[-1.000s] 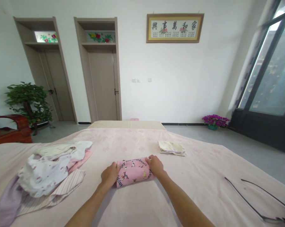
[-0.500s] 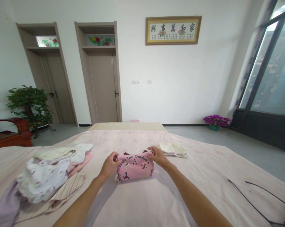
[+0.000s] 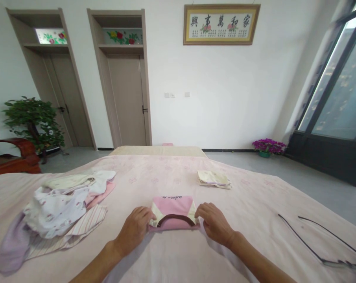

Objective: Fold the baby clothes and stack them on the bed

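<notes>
A folded pink shirt with cream shoulders and a dark brown neckline lies on the pale pink sheet in front of me. Its neckline faces me, and part of some printed lettering shows along the far edge. My left hand pinches the shirt's left end between thumb and fingers. At the opposite end, my right hand grips the right corner in the same way. Beyond my right hand rests a folded cream garment.
To the left is a loose heap of clothes, with white, striped and lilac pieces. Eyeglasses lie on the right of the pink sheet. A potted purple plant stands on the floor beyond, and a wooden armchair at far left.
The shirt has been turned over: the lettered front gave way to the side with the neckline, now towards me. Both hands have come nearer. The view has tilted down slightly.
</notes>
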{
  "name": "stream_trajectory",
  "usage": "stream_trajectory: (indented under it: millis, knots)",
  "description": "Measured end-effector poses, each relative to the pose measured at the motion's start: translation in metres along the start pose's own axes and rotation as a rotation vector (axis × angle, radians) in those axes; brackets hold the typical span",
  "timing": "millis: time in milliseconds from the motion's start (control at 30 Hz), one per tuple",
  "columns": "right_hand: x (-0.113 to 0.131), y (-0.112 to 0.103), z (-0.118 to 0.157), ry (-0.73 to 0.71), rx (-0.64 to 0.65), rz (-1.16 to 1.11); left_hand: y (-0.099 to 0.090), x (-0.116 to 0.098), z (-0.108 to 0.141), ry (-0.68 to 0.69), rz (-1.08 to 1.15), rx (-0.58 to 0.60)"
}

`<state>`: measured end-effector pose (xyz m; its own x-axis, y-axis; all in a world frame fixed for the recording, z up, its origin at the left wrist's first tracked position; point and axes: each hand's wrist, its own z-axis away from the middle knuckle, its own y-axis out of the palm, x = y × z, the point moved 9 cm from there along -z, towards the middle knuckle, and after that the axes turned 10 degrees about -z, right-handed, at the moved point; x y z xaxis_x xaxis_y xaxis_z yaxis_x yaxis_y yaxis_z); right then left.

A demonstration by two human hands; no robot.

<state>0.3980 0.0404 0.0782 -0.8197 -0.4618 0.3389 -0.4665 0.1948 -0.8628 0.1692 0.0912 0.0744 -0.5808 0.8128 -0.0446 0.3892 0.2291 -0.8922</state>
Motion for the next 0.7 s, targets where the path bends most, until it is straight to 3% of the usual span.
stream_trajectory:
  millis: [67, 133, 300, 400, 500, 567, 700]
  knots:
    - [0.013, -0.005, -0.011, -0.014, -0.071, -0.008, -0.006, -0.009, -0.009, 0.029, 0.007, -0.031]
    - [0.030, 0.003, -0.021, -0.070, -0.089, -0.004, 0.001, -0.020, -0.014, 0.073, 0.002, -0.032]
    - [0.050, 0.055, -0.013, -0.110, 0.106, -0.009, 0.034, -0.040, 0.004, 0.185, 0.013, 0.021]
    - [0.046, 0.058, -0.002, -0.038, 0.161, -0.078, 0.032, -0.036, 0.017, 0.186, 0.048, 0.011]
    - [0.041, 0.036, 0.001, 0.108, 0.017, -0.230, 0.020, -0.026, 0.019, 0.112, 0.027, -0.031]
    - [0.036, 0.031, 0.005, 0.280, -0.073, -0.448, 0.017, -0.022, 0.015, 0.071, -0.040, -0.028]
    - [0.045, 0.074, 0.026, 0.747, -0.073, -1.286, 0.020, -0.023, 0.001, 0.053, -0.132, 0.027]
